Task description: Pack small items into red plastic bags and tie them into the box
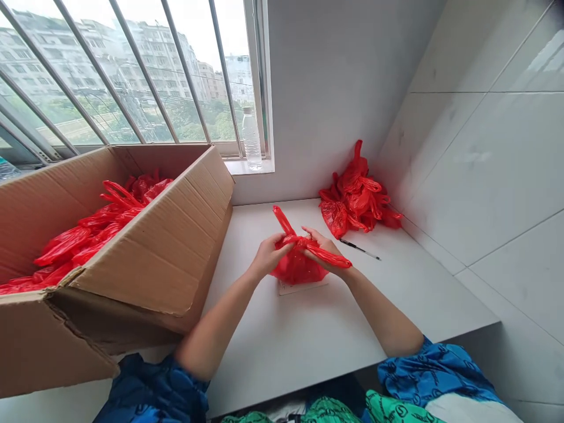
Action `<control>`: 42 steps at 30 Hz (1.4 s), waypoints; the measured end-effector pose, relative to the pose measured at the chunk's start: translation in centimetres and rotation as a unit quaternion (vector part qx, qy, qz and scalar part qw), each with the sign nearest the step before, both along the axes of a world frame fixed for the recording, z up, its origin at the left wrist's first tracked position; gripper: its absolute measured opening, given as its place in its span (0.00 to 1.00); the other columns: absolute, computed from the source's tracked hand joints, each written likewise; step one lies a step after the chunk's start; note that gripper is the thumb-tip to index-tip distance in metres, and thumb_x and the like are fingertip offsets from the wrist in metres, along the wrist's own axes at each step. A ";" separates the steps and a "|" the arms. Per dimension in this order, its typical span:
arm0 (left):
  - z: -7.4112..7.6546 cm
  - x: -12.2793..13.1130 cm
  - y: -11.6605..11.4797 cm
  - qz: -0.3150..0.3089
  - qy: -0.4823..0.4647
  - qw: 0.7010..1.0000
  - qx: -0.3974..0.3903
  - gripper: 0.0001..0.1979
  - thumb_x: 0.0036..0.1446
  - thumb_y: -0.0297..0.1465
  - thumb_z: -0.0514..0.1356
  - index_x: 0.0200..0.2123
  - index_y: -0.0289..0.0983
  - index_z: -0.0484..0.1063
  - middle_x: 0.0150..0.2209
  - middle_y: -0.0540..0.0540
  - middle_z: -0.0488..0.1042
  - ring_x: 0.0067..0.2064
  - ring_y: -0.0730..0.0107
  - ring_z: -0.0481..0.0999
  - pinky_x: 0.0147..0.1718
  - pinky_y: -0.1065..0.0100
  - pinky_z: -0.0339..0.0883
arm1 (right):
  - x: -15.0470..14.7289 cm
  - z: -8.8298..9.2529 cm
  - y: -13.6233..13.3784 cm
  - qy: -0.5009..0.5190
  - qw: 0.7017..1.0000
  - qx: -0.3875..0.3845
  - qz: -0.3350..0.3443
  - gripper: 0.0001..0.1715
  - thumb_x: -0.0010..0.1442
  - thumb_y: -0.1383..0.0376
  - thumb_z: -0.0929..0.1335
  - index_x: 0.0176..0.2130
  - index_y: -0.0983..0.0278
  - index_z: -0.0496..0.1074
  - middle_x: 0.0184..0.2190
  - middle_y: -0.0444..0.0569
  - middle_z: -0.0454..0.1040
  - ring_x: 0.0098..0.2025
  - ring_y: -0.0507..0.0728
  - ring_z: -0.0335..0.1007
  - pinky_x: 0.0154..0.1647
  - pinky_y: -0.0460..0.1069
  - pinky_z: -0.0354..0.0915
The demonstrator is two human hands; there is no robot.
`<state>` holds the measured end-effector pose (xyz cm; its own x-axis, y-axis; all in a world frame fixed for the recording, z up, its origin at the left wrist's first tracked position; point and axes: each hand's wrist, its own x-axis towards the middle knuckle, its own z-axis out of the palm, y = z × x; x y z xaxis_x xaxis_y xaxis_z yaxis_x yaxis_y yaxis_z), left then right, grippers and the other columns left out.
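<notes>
1. My blue patterned sleeves [152, 390] lie nearest; at my left stands an open cardboard box [150, 264] with red plastic bags [106, 220] inside;
2. my left hand [267, 257] pinches the red plastic bag [299, 271] between thumb and fingers; a handle lies across my right hand [329, 249], index finger outstretched; I cannot tell whether it grips;
3. that bag sits mid-table, above a pale flat piece [304, 289];
4. beyond, a pen [361, 249], then a red bag pile [356, 197];
5. farther, a clear bottle [251, 141] on the windowsill [238, 167].
</notes>
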<state>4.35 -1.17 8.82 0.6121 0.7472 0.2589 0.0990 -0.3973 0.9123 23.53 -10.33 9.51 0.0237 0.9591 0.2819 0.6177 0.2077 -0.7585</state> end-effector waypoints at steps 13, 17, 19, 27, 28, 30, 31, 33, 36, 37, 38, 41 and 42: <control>-6.7 -1.5 -3.4 0.029 0.173 0.951 0.256 0.27 0.69 0.40 0.48 0.68 0.38 0.52 0.69 0.40 0.56 0.71 0.53 0.51 0.68 0.46 0.47 | -2.1 -7.5 -0.7 -0.284 0.956 0.068 0.037 0.54 0.61 0.46 0.67 0.72 0.62 0.39 0.70 0.58 0.52 0.73 0.68 0.41 0.69 0.69 0.49; -7.8 -1.7 -4.2 0.050 0.231 0.936 0.263 0.28 0.69 0.40 0.48 0.69 0.37 0.53 0.69 0.40 0.55 0.72 0.54 0.50 0.68 0.47 0.45 | -2.1 -9.1 -0.9 -0.329 0.939 0.098 0.029 0.54 0.61 0.49 0.67 0.73 0.61 0.37 0.70 0.57 0.52 0.72 0.68 0.44 0.68 0.67 0.53; -8.0 -2.1 -4.8 0.049 0.232 0.936 0.261 0.30 0.68 0.42 0.49 0.69 0.38 0.51 0.70 0.42 0.53 0.72 0.54 0.49 0.69 0.48 0.45 | -1.8 -10.1 -1.0 -0.340 0.931 0.128 0.025 0.55 0.60 0.49 0.67 0.73 0.61 0.36 0.70 0.57 0.53 0.71 0.68 0.47 0.66 0.67 0.55; -8.9 -2.7 -6.1 0.058 0.211 0.946 0.241 0.34 0.68 0.48 0.46 0.71 0.39 0.47 0.71 0.41 0.52 0.72 0.55 0.48 0.70 0.50 0.41 | -0.9 -12.8 -0.7 -0.350 0.919 0.176 0.047 0.56 0.59 0.49 0.68 0.73 0.61 0.37 0.68 0.59 0.57 0.67 0.70 0.56 0.63 0.66 0.62; -8.9 -2.8 -6.2 0.054 0.210 0.947 0.239 0.34 0.69 0.48 0.45 0.71 0.38 0.46 0.71 0.41 0.52 0.72 0.56 0.48 0.70 0.50 0.41 | -0.9 -12.9 -0.8 -0.352 0.918 0.176 0.045 0.56 0.59 0.49 0.68 0.73 0.61 0.37 0.68 0.60 0.57 0.67 0.71 0.56 0.62 0.66 0.62; -8.8 -2.9 -6.2 0.050 0.211 0.947 0.236 0.34 0.69 0.48 0.44 0.71 0.38 0.46 0.70 0.41 0.52 0.72 0.56 0.48 0.70 0.51 0.40 | -1.0 -13.2 -0.9 -0.357 0.917 0.174 0.042 0.55 0.60 0.49 0.68 0.73 0.61 0.37 0.67 0.60 0.58 0.67 0.71 0.57 0.62 0.66 0.63; -8.7 -2.9 -6.2 0.047 0.213 0.947 0.235 0.34 0.69 0.48 0.44 0.71 0.37 0.47 0.70 0.41 0.52 0.72 0.56 0.48 0.70 0.51 0.40 | -0.9 -13.3 -0.9 -0.359 0.916 0.174 0.041 0.55 0.60 0.49 0.68 0.73 0.61 0.37 0.67 0.61 0.57 0.67 0.71 0.56 0.62 0.67 0.63; -8.7 -2.9 -6.2 0.042 0.216 0.947 0.235 0.33 0.69 0.48 0.43 0.70 0.37 0.49 0.70 0.41 0.52 0.72 0.56 0.48 0.70 0.50 0.40 | -0.9 -13.6 -0.9 -0.361 0.916 0.174 0.038 0.56 0.60 0.49 0.68 0.73 0.62 0.37 0.68 0.61 0.56 0.68 0.71 0.55 0.62 0.66 0.63; -8.9 -2.8 -6.1 0.038 0.220 0.944 0.242 0.33 0.69 0.48 0.43 0.70 0.37 0.49 0.71 0.40 0.52 0.72 0.56 0.48 0.70 0.50 0.40 | -0.8 -14.0 -1.1 -0.365 0.914 0.175 0.039 0.57 0.60 0.49 0.68 0.73 0.63 0.35 0.69 0.61 0.54 0.69 0.71 0.53 0.63 0.66 0.62; -9.0 -2.8 -6.1 0.038 0.222 0.943 0.245 0.33 0.69 0.48 0.43 0.70 0.37 0.49 0.71 0.40 0.51 0.72 0.56 0.48 0.70 0.50 0.39 | -0.8 -14.0 -1.1 -0.367 0.913 0.176 0.040 0.57 0.60 0.49 0.68 0.73 0.63 0.35 0.69 0.61 0.54 0.69 0.71 0.53 0.63 0.66 0.62; -9.1 -2.8 -6.1 0.039 0.223 0.942 0.249 0.33 0.69 0.48 0.43 0.70 0.37 0.49 0.71 0.41 0.51 0.72 0.56 0.48 0.70 0.50 0.40 | -0.8 -14.1 -1.1 -0.369 0.912 0.175 0.041 0.57 0.60 0.49 0.68 0.73 0.63 0.35 0.69 0.60 0.53 0.69 0.70 0.53 0.63 0.66 0.62; -9.5 -2.7 -5.9 0.044 0.229 0.937 0.261 0.33 0.69 0.47 0.43 0.71 0.37 0.47 0.71 0.41 0.50 0.72 0.57 0.47 0.70 0.52 0.41 | -0.8 -14.1 -0.9 -0.375 0.911 0.169 0.040 0.57 0.60 0.50 0.68 0.73 0.62 0.34 0.70 0.59 0.52 0.69 0.70 0.52 0.63 0.66 0.62; -9.6 -2.7 -5.7 0.046 0.231 0.935 0.266 0.33 0.69 0.47 0.44 0.71 0.37 0.47 0.71 0.41 0.50 0.72 0.58 0.48 0.70 0.52 0.42 | -0.8 -14.0 -0.8 -0.377 0.910 0.166 0.040 0.57 0.60 0.50 0.68 0.73 0.62 0.34 0.70 0.59 0.52 0.69 0.70 0.52 0.63 0.66 0.62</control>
<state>1.69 -6.89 -0.79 0.6901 0.6429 0.3322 0.4894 -0.7528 0.4401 22.70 -11.13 -4.50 -0.3635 0.8079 0.4638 0.9094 0.4159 -0.0118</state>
